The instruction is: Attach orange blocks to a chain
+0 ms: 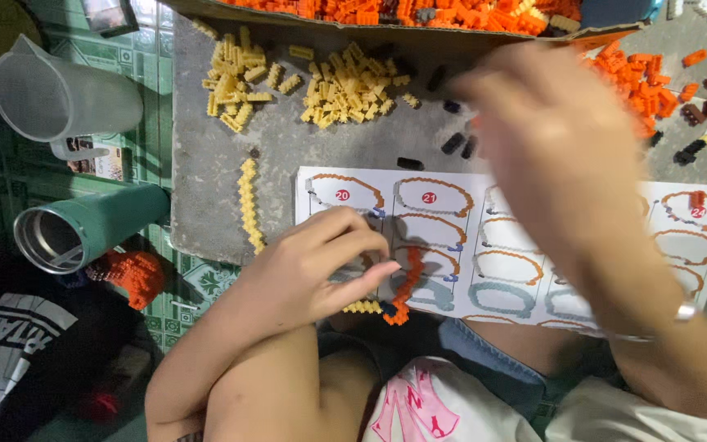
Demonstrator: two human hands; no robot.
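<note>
Head view: an orange brick strip point(403, 288) is seen pinched at its upper end by the left hand point(312, 274), whose grip is closed on it between thumb and fingertips. Its long axis runs roughly up and down the picture, the lower end curving slightly leftward toward the person, and it lies over the printed instruction sheet point(452, 237) on the grey surface point(206, 164). A short yellow brick piece point(362, 307) is seen just under the same hand. The right hand point(550, 155) is raised above the sheet and blurred (whether its grip is open or closed cannot be told). A cardboard box point(419, 31) filled with orange bricks sits at the far edge. On the floor to the left, a clear plastic jug point(59, 94) and a green cup point(83, 225) lie on their sides; nothing can be made out inside either. Loose yellow bricks point(345, 94) are piled on the surface.
</note>
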